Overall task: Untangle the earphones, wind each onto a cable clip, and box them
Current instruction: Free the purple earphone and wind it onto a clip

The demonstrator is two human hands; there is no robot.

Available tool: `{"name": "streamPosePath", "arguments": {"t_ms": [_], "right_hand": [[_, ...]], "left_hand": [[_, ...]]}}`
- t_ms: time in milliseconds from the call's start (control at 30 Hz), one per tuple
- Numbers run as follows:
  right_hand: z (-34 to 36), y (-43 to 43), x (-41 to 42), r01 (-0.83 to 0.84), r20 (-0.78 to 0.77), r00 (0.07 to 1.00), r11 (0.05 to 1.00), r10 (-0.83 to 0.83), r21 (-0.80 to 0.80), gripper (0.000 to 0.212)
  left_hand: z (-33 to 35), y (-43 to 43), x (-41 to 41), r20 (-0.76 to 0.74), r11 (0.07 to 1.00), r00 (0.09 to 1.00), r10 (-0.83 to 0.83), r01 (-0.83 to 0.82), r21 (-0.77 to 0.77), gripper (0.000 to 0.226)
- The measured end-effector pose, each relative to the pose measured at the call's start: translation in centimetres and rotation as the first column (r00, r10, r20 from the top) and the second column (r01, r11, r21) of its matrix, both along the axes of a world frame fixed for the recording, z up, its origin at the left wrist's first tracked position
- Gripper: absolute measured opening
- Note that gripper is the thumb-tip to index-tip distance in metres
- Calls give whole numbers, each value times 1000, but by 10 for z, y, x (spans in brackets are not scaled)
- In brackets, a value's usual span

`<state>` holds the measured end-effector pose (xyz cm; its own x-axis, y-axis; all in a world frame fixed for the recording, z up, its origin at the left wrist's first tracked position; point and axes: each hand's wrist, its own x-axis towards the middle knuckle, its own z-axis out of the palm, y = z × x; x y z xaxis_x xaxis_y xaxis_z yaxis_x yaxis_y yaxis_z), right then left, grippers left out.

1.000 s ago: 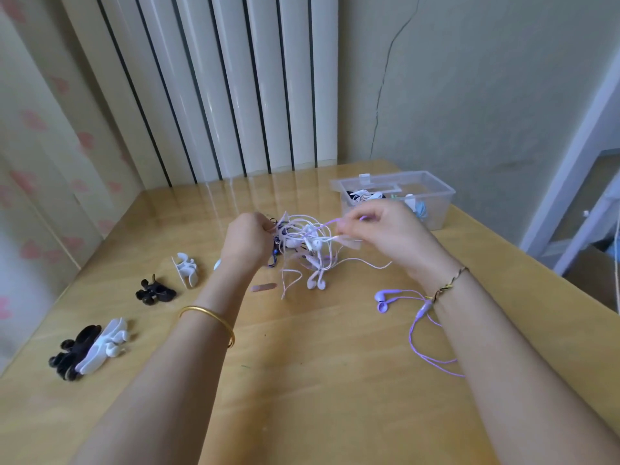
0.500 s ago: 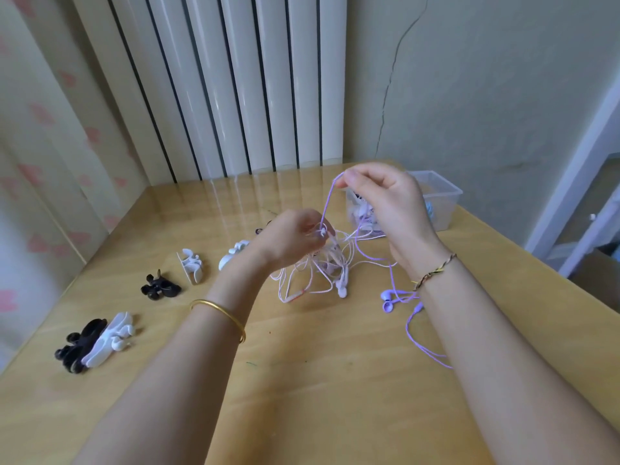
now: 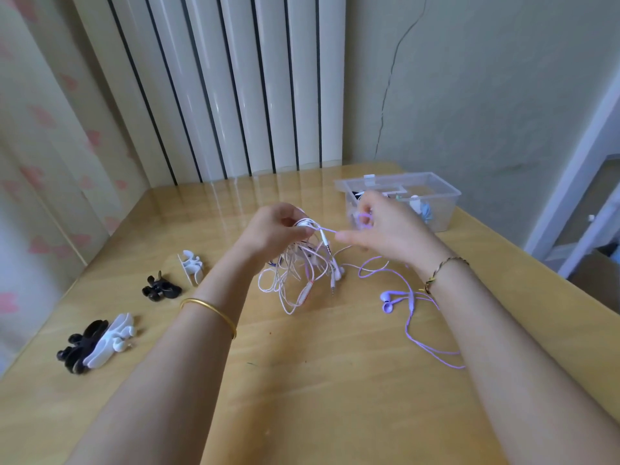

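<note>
The left hand [image 3: 275, 229] grips a tangled bunch of white earphone cables [image 3: 298, 273] (hanging below it); just beside, the right hand [image 3: 385, 226] pinches a thin purple earphone cord [image 3: 411, 310].

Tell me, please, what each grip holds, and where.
Left grip holds the tangle at its top; right grip pinches a loop of the purple cable.

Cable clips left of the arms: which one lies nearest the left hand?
The lone white clip, farthest back, just left of the left hand. The single black clip lies farther left, and the black-and-white pair lies nearest the camera.
</note>
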<state>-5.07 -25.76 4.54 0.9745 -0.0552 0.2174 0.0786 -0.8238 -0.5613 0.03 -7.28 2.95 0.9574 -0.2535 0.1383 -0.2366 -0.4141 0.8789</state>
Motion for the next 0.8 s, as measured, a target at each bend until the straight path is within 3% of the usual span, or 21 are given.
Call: {"name": "streamPosePath", "arguments": {"t_ms": [67, 167, 233, 300, 433, 500, 533, 567, 600, 633, 667, 700, 733, 800], "right_hand": [[-4, 2, -1, -6, -80, 997, 994, -3, -106, 39], [-5, 0, 2, 113, 37, 993, 989, -110, -91, 34], [-3, -5, 6, 156, 170, 969, 978, -178, 135, 31], [-1, -8, 8, 52, 302, 931, 892, -206, 449, 26], [8, -4, 3, -196, 434, 855, 598, -283, 777, 26], [13, -5, 1, -318, 376, 903, 268, -209, 910, 27], [14, -6, 1, -327, 334, 934, 68, -129, 942, 28], [13, -7, 2, -284, 282, 958, -51, -54, 957, 29], [10, -6, 4, -212, 211, 977, -21, -6, 977, 30], [5, -5, 5, -135, 137, 991, 184, 1, 974, 28], [-2, -3, 7, -64, 85, 996, 489, -22, 870, 24], [-9, 0, 7, -15, 55, 998, 744, -29, 668, 18], [-15, 4, 6, -6, 16, 1000, 887, -1, 462, 18], [-25, 11, 5, -79, -71, 993, 970, 97, 231, 22]], "left_hand": [[1, -2, 0, 58, 999, 998, 30, -31, 12, 15], [0, 1, 3, 133, 990, 989, 61, -76, 115, 10], [-2, 6, 6, 150, 974, 985, 80, -109, 198, 12], [-6, 9, 9, 142, 966, 986, 92, -123, 226, 12], [-14, 11, 14, 146, 939, 980, 137, -175, 296, 16], [-17, 10, 14, 144, 916, 976, 162, -203, 346, 15], [-19, 10, 14, 150, 909, 973, 175, -219, 355, 14], [-20, 9, 14, 159, 907, 969, 188, -233, 350, 13], [-21, 7, 13, 164, 913, 967, 193, -238, 331, 13], [-21, 5, 12, 166, 922, 967, 190, -234, 307, 15], [-22, 3, 12, 165, 935, 970, 178, -220, 280, 17], [-22, 1, 12, 163, 946, 973, 163, -201, 256, 19], [-22, -2, 11, 162, 955, 976, 146, -182, 235, 21], [-22, -8, 10, 163, 966, 979, 121, -155, 208, 22]]}}
